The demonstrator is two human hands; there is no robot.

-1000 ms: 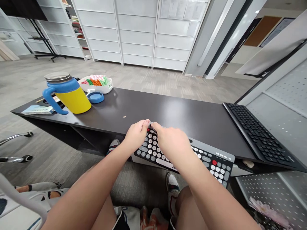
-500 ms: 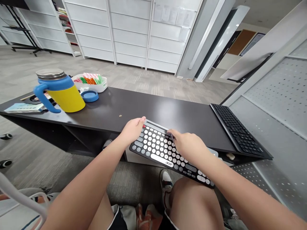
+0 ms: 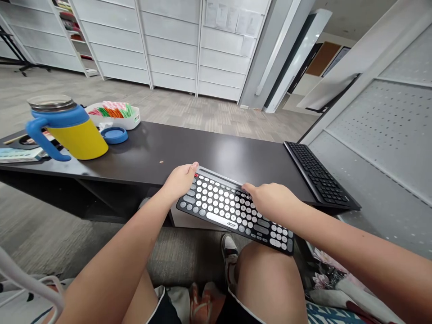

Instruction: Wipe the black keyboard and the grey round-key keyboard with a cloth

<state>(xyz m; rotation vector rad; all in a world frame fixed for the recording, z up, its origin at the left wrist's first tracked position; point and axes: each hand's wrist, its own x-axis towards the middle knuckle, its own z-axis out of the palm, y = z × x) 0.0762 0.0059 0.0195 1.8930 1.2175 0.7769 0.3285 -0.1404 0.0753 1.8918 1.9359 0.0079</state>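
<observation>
A black Acer keyboard point(image 3: 222, 200) with round white and grey keys is tilted over the front edge of the desk, its right end by my right knee. My left hand point(image 3: 181, 181) grips its upper left corner, thumb along the grey top strip beside a red key. Over the keyboard's upper middle, my right hand point(image 3: 270, 198) is closed, its fingertips at the top row of keys. A bit of something dark shows under those fingertips; most of it is hidden by the hand.
On the black desk point(image 3: 202, 148) stand a yellow and blue mug point(image 3: 83, 137), a blue lid point(image 3: 114, 135) and a white basket point(image 3: 133, 119) of colourful items. A second black keyboard point(image 3: 315, 173) lies at the right, near a perforated grey panel point(image 3: 388, 130). White cabinets point(image 3: 172, 45) line the back.
My right hand has slid a little rightward along the keyboard's top rows. The dark patterned bit at its fingertips shows less now. The left hand keeps its grip, and the view has shifted slightly.
</observation>
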